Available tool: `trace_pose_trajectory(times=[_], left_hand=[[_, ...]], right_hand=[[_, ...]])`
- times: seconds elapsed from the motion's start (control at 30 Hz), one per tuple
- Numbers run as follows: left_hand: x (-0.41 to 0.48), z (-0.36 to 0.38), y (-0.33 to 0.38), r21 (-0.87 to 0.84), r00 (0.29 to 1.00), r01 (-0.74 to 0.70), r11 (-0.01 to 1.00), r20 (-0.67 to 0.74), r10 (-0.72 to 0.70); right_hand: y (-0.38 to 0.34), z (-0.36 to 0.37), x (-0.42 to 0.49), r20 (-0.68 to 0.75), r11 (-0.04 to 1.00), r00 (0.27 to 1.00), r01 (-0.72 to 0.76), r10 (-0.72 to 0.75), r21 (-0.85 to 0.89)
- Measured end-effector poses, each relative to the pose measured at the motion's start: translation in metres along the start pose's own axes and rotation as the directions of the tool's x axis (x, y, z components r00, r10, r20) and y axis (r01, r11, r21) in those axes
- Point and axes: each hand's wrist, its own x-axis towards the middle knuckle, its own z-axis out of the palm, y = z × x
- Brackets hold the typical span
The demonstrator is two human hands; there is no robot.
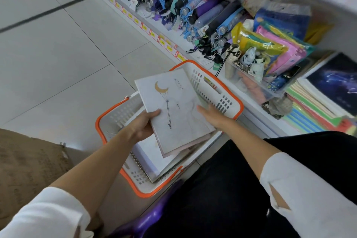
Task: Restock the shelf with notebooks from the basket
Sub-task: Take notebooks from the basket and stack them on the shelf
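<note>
So, pale tiled floor [58, 54] takes up most of the left side; along its right runs the low white shelf [170, 32] with yellow price tags on its front edge. On the shelf there's a long row of folded umbrellas [202, 11] in blues, purples and black; next to those sit some bright plastic-wrapped packs [270, 44]; then at the far right end a stack of notebooks [318, 110] lying flat, the top one with a dark starry cover.

The white basket [212, 91] with the orange rim is on the floor right up against the shelf front; a few more notebooks lie inside it, one of them spiral-bound [146, 160].

The notebook [173, 106] in play is the pale one with a gold crescent moon on the cover; it's held above the basket, tilted, its far corner up over the basket rim, not on the shelf.

The left hand [143, 123] grips its left edge, thumb on top of the cover and fingers curled underneath; the right hand [212, 116] lies near the right edge with fingers straight and close together, fingertips touching the cover, not wrapped round anything.
</note>
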Motion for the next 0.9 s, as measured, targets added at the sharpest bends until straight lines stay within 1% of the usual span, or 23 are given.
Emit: trace_pose_trajectory(times=[0.07, 0.1, 0.17, 0.2, 0.23, 0.3, 0.37, 0.47, 0.57, 0.67, 0.7, 0.73, 0.8, 0.83, 0.87, 0.9], left_hand=[[-0.005, 0.016, 0.017, 0.007, 0.998, 0.024, 1.0, 0.055, -0.024], [-0.007, 0.025, 0.026, 0.035, 0.997, 0.021, 0.999, 0.07, -0.024], [-0.008, 0.044, 0.048, 0.124, 0.994, -0.021, 0.992, 0.107, 0.008], [-0.01, 0.056, 0.059, 0.169, 0.991, -0.046, 0.985, 0.131, 0.024], [-0.012, 0.068, 0.07, 0.212, 0.988, -0.073, 0.975, 0.15, 0.041], [-0.014, 0.095, 0.089, 0.28, 0.98, -0.108, 0.954, 0.19, 0.056], [-0.016, 0.125, 0.105, 0.324, 0.968, -0.153, 0.933, 0.241, 0.075], [-0.021, 0.18, 0.128, 0.382, 0.931, -0.273, 0.883, 0.337, 0.142], [-0.034, 0.25, 0.146, 0.418, 0.882, -0.388, 0.822, 0.428, 0.199], [-0.05, 0.325, 0.153, 0.426, 0.828, -0.506, 0.75, 0.484, 0.284], [-0.053, 0.35, 0.152, 0.468, 0.81, -0.564, 0.68, 0.474, 0.346], [-0.054, 0.373, 0.15, 0.538, 0.779, -0.625, 0.566, 0.48, 0.404], [-0.053, 0.414, 0.145, 0.69, 0.715, -0.675, 0.261, 0.524, 0.464], [-0.051, 0.433, 0.141, 0.724, 0.689, -0.673, 0.151, 0.54, 0.483], [-0.045, 0.451, 0.139, 0.729, 0.663, -0.678, 0.088, 0.557, 0.5], [-0.037, 0.47, 0.138, 0.719, 0.642, -0.692, 0.069, 0.569, 0.514]], right_hand=[[0.005, -0.011, -0.004, 0.066, 0.999, 0.998, 0.009, -0.011, 0.033], [0.008, -0.016, -0.007, 0.056, 0.998, 0.998, 0.031, -0.035, 0.063], [0.007, -0.031, -0.018, -0.026, 0.989, 0.998, 0.062, -0.059, 0.133], [0.001, -0.041, -0.03, -0.08, 0.974, 0.993, 0.102, -0.088, 0.203], [-0.005, -0.05, -0.041, -0.143, 0.944, 0.982, 0.164, -0.128, 0.286], [-0.014, -0.071, -0.066, -0.252, 0.855, 0.955, 0.256, -0.153, 0.451], [-0.018, -0.092, -0.089, -0.35, 0.789, 0.925, 0.325, -0.15, 0.521], [-0.024, -0.129, -0.126, -0.511, 0.783, 0.846, 0.418, -0.152, 0.46], [-0.028, -0.174, -0.169, -0.677, 0.779, 0.721, 0.505, -0.145, 0.371], [-0.027, -0.224, -0.21, -0.793, 0.765, 0.601, 0.554, -0.096, 0.327], [-0.025, -0.241, -0.223, -0.825, 0.753, 0.561, 0.574, -0.074, 0.322], [-0.021, -0.258, -0.233, -0.851, 0.745, 0.524, 0.586, -0.048, 0.319], [-0.016, -0.292, -0.252, -0.887, 0.737, 0.462, 0.599, 0.002, 0.314], [-0.013, -0.307, -0.26, -0.902, 0.738, 0.432, 0.599, 0.03, 0.311], [-0.009, -0.323, -0.263, -0.91, 0.742, 0.411, 0.591, 0.06, 0.316], [-0.006, -0.339, -0.266, -0.916, 0.748, 0.39, 0.58, 0.093, 0.323]])
